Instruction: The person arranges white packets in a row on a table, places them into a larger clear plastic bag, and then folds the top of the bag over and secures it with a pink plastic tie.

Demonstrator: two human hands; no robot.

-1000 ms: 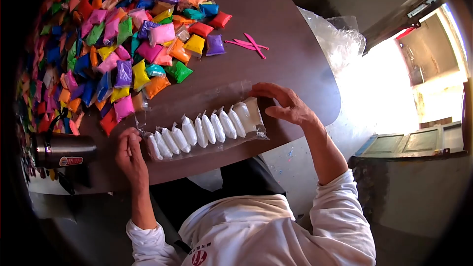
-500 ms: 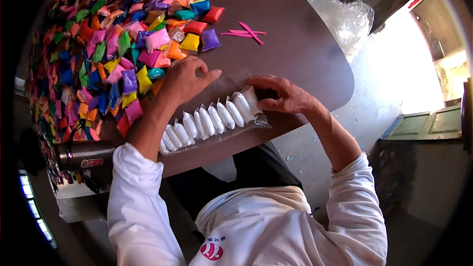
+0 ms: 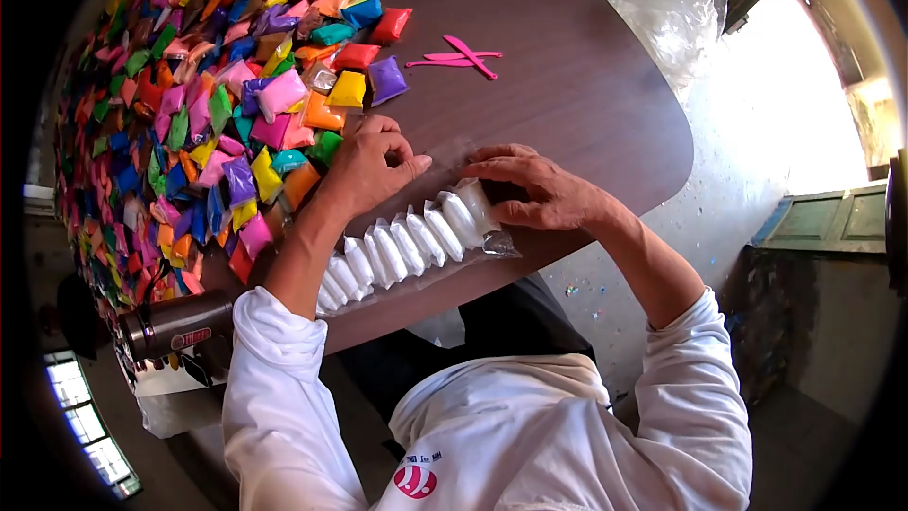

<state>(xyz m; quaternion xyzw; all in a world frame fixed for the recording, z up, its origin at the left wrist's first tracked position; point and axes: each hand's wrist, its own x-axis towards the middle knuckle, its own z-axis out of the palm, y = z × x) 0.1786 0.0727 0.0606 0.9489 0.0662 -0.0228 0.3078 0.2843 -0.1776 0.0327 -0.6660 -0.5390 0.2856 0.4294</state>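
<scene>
A row of several white packets [image 3: 402,244] lies side by side in a clear plastic bag [image 3: 501,244] near the table's front edge. Above the row, my left hand [image 3: 374,166] has its fingers curled, thumb and fingertips close together by the bag's thin upper film; whatever is between them is too small to make out. My right hand [image 3: 539,187] rests at the right end of the row, its fingers curved with a gap between thumb and forefinger, touching the bag by the last packet.
A large heap of colourful packets [image 3: 246,95] covers the left of the brown table [image 3: 567,85]. Pink plastic knives [image 3: 456,59] lie beyond my hands. A dark flask [image 3: 175,326] is at the left edge, and clear plastic bags [image 3: 672,19] hang at the back right.
The view has shifted slightly. My right hand's fingers have moved a little left over the bag's upper edge. My left hand keeps nearly the same pose.
</scene>
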